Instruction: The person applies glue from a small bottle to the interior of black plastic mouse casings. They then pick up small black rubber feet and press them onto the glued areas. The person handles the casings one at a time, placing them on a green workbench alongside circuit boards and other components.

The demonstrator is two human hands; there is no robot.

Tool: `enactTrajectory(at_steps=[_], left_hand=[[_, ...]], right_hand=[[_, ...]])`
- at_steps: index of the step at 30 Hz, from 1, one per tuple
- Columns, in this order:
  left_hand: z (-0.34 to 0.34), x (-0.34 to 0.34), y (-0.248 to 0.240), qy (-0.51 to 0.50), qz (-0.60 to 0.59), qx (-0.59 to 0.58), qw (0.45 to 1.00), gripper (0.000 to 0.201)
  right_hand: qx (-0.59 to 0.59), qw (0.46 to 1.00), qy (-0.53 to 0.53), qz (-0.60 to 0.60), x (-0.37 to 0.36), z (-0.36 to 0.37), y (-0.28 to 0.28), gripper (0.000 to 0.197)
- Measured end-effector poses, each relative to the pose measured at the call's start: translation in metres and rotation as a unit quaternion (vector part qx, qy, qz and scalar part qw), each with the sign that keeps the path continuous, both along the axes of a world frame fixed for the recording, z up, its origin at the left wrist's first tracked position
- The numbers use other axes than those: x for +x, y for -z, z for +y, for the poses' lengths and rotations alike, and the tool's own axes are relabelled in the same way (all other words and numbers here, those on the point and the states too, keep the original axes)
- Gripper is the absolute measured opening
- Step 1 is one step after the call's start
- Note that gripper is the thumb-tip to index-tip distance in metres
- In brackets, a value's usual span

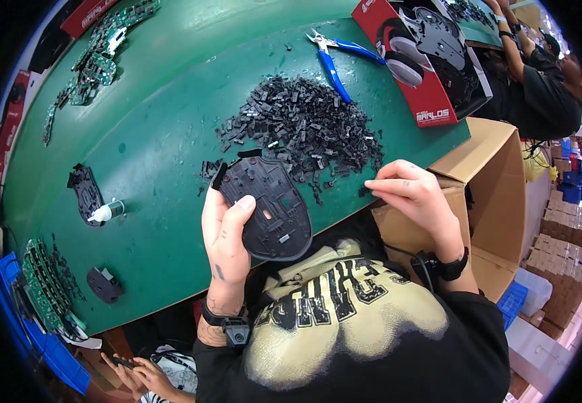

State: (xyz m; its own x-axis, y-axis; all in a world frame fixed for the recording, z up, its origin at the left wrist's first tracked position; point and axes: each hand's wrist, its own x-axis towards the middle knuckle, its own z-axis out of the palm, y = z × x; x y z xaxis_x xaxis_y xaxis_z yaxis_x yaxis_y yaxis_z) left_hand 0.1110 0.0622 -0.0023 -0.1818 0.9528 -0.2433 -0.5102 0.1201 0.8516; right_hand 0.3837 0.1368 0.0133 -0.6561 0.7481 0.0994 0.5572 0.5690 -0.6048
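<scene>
A black plastic mouse base shell is gripped in my left hand, thumb on its inner face and fingers round its left edge. Ribs, slots and a small opening show on that face. My right hand is off to the right with thumb and fingertips pinched together; whatever they hold is too small to make out. Just under those fingertips is a tiny dark piece, and I cannot tell if it is held or lying on the table. Beyond both hands spreads a heap of small black plastic parts.
Blue-handled cutting pliers lie behind the heap. A red box holds black shells. An open cardboard box stands right. Leftward are a small white bottle, black shells and green circuit boards. Other people work nearby.
</scene>
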Motion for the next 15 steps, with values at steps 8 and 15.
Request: enactTrajectory(at_steps=[8, 15], left_hand=[[0.0, -0.004, 0.001, -0.017, 0.013, -0.003, 1.0, 0.045], [0.042, -0.005, -0.025, 0.011, 0.055, 0.123, 0.991, 0.068]], right_hand=[[-0.014, 0.999, -0.026, -0.046, -0.008, 0.008, -0.005, 0.011], [-0.163, 0.923, 0.112, 0.33, -0.065, 0.037, -0.047, 0.011]])
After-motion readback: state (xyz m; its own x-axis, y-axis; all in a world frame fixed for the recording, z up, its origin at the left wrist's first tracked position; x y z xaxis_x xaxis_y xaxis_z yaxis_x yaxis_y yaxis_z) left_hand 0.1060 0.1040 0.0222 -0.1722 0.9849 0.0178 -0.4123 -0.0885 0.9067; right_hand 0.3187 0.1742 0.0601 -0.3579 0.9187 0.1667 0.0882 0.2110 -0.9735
